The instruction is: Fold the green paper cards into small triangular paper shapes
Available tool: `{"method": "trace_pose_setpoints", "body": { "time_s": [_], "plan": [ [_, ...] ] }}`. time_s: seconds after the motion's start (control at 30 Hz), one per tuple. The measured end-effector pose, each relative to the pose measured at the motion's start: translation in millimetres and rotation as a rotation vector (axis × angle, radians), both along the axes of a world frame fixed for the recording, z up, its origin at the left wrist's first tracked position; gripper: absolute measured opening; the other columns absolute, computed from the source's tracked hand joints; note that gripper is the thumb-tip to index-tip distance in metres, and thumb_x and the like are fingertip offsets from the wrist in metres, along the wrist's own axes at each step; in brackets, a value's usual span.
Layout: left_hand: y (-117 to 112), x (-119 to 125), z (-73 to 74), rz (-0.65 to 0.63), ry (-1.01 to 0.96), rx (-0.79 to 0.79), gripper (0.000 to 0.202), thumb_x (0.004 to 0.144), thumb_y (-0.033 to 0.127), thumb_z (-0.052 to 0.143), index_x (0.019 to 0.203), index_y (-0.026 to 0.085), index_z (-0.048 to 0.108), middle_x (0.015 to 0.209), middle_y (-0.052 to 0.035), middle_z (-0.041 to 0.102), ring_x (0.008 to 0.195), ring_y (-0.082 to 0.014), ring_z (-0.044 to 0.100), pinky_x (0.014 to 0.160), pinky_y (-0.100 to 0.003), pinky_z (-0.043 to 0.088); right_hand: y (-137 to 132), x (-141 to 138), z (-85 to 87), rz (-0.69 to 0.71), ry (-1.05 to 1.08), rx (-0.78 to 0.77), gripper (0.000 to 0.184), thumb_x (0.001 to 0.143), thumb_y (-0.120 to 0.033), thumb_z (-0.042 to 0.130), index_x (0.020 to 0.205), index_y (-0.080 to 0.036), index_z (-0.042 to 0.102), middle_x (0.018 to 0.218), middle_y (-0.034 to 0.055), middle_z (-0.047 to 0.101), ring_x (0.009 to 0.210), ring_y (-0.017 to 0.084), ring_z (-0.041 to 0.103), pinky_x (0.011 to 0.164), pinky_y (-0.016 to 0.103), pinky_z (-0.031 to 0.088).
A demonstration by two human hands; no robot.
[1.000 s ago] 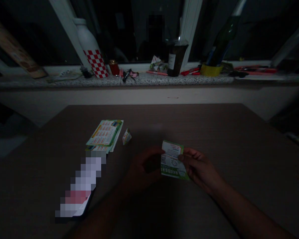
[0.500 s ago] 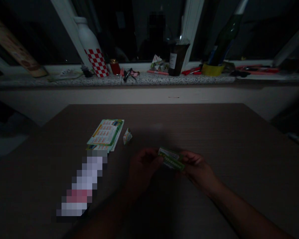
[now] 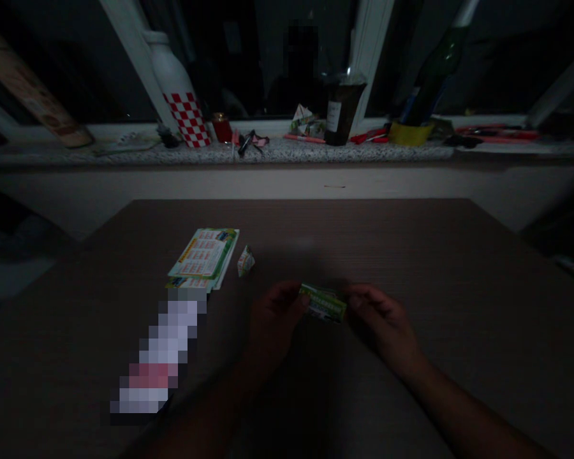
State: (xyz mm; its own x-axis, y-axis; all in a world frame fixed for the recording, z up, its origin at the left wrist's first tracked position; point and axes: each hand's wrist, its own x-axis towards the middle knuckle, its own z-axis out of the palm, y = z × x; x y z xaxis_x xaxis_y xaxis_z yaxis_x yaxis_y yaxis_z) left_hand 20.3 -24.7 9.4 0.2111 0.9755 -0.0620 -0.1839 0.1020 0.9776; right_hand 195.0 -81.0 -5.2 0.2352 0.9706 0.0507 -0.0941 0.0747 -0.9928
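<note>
My left hand (image 3: 275, 322) pinches the left end of a small folded paper (image 3: 323, 304), printed green and white, held above the brown table. At the paper's right end is my right hand (image 3: 385, 322), its thumb and forefinger closed at the edge; the dim light hides exactly how they touch it. Left of my hands stands a small folded paper piece (image 3: 245, 261) with coloured print. Beyond it lies a stack of printed calendar cards (image 3: 203, 255), green-edged with rows of red figures.
A blurred-out long object (image 3: 157, 354) lies at the left on the table (image 3: 425, 248). Along the granite windowsill (image 3: 287, 153) stand a red-checked white bottle (image 3: 186, 108), a dark cup (image 3: 342, 115), yellow tape (image 3: 410, 134) and a green bottle (image 3: 433, 76).
The folded paper has shifted slightly left and turned, so its green face now shows more. My right hand's thumb has moved off its face toward the edge. My left hand keeps its hold.
</note>
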Motion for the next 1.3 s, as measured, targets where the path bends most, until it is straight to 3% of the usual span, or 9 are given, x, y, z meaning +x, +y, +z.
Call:
{"method": "trace_pose_setpoints", "body": {
  "time_s": [0.13,0.33,0.5,0.67,0.83,1.03,1.17,1.3],
  "plan": [
    [2,0,-3.0,0.029,0.044,-0.008,0.020,0.067,0.026,0.075,0.082,0.017,0.065,0.076,-0.0004,0.068,0.071,-0.0152,0.064,0.067,-0.026,0.051,-3,-2,2.3,-0.083,-0.322,0.154,0.016,0.086,-0.032,0.060,0.098,-0.022,0.065,0.081,0.0038,0.067,0.070,0.017,0.062,0.060,0.028,0.050],
    [4,3,-4.0,0.037,0.086,-0.023,0.017,0.066,0.025,0.073,0.076,0.016,0.062,0.070,0.0019,0.063,0.066,-0.0123,0.059,0.062,-0.022,0.046,-2,-2,9.4,-0.123,-0.801,0.429,0.031,0.081,-0.020,0.066,0.111,-0.022,0.058,0.113,0.0107,0.059,0.105,0.025,0.058,0.087,0.042,0.050],
    [5,4,0.3,0.052,0.101,-0.052,0.018,0.065,0.026,0.073,0.072,0.016,0.060,0.064,0.0044,0.058,0.059,-0.0106,0.054,0.056,-0.021,0.042,-5,-6,15.5,-0.184,-1.095,0.677,0.042,0.077,-0.015,0.069,0.116,-0.021,0.055,0.120,0.0129,0.055,0.113,0.030,0.051,0.093,0.050,0.044],
    [2,5,2.3,0.078,0.117,-0.084,0.019,0.061,0.024,0.074,0.070,0.016,0.059,0.062,0.0052,0.056,0.059,-0.0098,0.051,0.056,-0.020,0.040,-5,-12,14.8,-0.109,-1.215,0.740,0.032,0.080,-0.015,0.067,0.110,-0.020,0.059,0.113,0.0100,0.062,0.108,0.028,0.055,0.092,0.049,0.042],
    [-6,9,1.7,0.043,-0.018,-0.128,0.023,0.063,0.024,0.073,0.079,0.018,0.057,0.067,0.0056,0.057,0.062,-0.0095,0.053,0.058,-0.019,0.041,-1,-15,12.4,-0.015,-1.224,0.695,0.028,0.084,-0.017,0.064,0.112,-0.019,0.060,0.110,0.0086,0.067,0.103,0.026,0.058,0.091,0.048,0.040],
    [-13,8,0.4,-0.076,-0.159,-0.124,0.029,0.067,0.027,0.074,0.091,0.018,0.059,0.077,0.0017,0.063,0.070,-0.0117,0.058,0.065,-0.022,0.045,1,-11,15.5,-0.005,-1.002,0.657,0.029,0.083,-0.013,0.064,0.111,-0.020,0.059,0.102,0.0075,0.070,0.097,0.022,0.062,0.089,0.044,0.043],
    [-14,4,-2.2,-0.167,-0.095,-0.017,0.038,0.070,0.025,0.075,0.103,0.020,0.058,0.083,0.0003,0.064,0.077,-0.0129,0.059,0.070,-0.023,0.047,-1,-8,10.1,-0.072,-0.703,0.426,0.022,0.081,-0.017,0.066,0.102,-0.023,0.063,0.094,0.0047,0.071,0.088,0.019,0.066,0.079,0.036,0.050],
    [-12,-1,-2.6,-0.143,0.140,0.109,0.034,0.074,0.025,0.073,0.106,0.020,0.062,0.074,0.0029,0.057,0.069,-0.0108,0.054,0.063,-0.020,0.044,-5,-9,4.8,-0.098,-0.331,0.137,0.019,0.081,-0.026,0.068,0.100,-0.023,0.065,0.090,0.0046,0.073,0.079,0.018,0.068,0.071,0.031,0.054]
  ]
}}
